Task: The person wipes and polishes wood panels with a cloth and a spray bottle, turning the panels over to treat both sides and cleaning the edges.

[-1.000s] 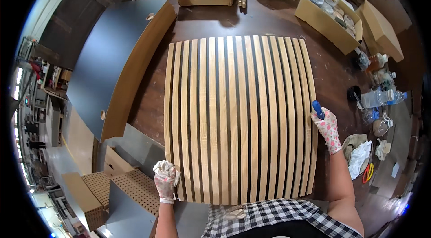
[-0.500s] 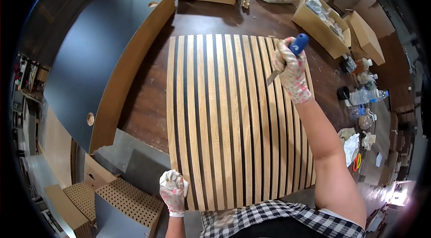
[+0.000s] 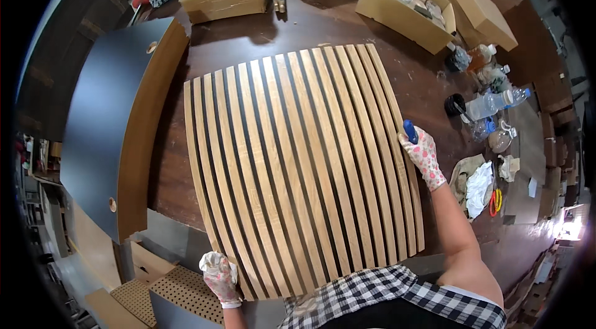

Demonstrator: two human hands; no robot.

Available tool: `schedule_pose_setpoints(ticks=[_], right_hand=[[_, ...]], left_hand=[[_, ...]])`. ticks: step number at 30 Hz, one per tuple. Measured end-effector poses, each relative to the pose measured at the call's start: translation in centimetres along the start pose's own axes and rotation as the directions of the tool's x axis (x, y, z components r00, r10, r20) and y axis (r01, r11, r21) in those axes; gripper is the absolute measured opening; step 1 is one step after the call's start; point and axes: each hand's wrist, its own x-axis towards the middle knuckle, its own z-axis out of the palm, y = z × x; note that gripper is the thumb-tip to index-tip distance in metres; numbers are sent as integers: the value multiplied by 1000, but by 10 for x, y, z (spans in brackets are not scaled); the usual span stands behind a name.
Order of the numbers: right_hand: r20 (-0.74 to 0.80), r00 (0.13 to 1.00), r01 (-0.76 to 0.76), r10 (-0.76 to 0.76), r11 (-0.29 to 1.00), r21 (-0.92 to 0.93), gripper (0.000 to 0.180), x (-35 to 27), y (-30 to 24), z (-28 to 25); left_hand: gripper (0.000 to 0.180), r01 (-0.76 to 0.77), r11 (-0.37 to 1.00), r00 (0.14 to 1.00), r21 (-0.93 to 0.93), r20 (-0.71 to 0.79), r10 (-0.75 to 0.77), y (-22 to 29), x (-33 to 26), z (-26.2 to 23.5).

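Note:
A light wood slatted panel (image 3: 292, 174) with dark grooves lies before me, its near edge against my checked apron (image 3: 366, 285). At its near left corner, my left hand (image 3: 221, 285) in a spotted glove is closed around a crumpled white cloth (image 3: 214, 261). My right hand (image 3: 424, 152), gloved alike, is at the panel's right edge and closed around a blue-handled tool (image 3: 410, 131). The tool's blade is hidden now; the earlier head view shows it as flat metal. Whether the right fingers also grip the panel edge I cannot tell.
A curved dark board (image 3: 108, 118) with wood edging stands left on the brown table (image 3: 310, 25). Cardboard boxes (image 3: 230, 3) of supplies sit at the back. Bottles (image 3: 487, 105), a white rag (image 3: 479, 189) and orange-handled scissors (image 3: 495, 202) are on the right. Perforated boards (image 3: 186, 292) are lower left.
My right hand has come down from above the panel's far right to its right edge, still holding the tool. My left hand keeps the cloth at the corner. The view has turned and shifted.

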Motion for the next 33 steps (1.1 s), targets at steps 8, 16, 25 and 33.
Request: schedule_pose_setpoints(ticks=[8,16,25,33], right_hand=[[166,985,35,-53,993,110,30,25,1,-12],[278,946,154,-167,986,67,31,53,-14,-10],[15,918,-80,-396,-146,986,12,80,-119,-31],[-84,898,-116,-432,-416,902,18,131,-252,53]], left_hand=[[17,1,999,997,54,-73,3,-13,-29,2],[24,64,990,983,-127,-163,-84,-26,-65,7],[17,57,981,953,185,-303,2,-23,-70,11],[16,-156,939,889,308,-371,269,7,-61,33]])
